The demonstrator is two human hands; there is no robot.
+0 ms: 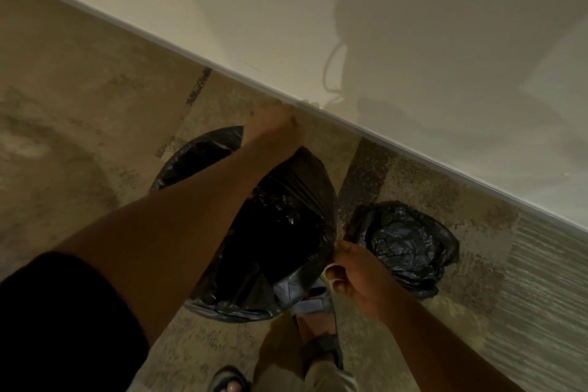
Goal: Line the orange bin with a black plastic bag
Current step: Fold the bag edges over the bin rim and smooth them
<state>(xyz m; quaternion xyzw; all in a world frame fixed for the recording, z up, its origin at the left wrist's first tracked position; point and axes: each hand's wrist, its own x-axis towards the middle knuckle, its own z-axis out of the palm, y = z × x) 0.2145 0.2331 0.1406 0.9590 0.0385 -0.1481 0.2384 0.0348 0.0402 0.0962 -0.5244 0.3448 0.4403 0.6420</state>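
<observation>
- Wall fills the frame from 12 to 3 o'clock; floor takes the rest.
- Bag sits at centre, spread over the bin, which it hides.
- Second bag, crumpled, lies at 3 o'clock, near the first.
- Left hand is closed on the bag's far rim.
- Right hand pinches its near rim.
- Sandalled feet stand at 6 o'clock.
</observation>
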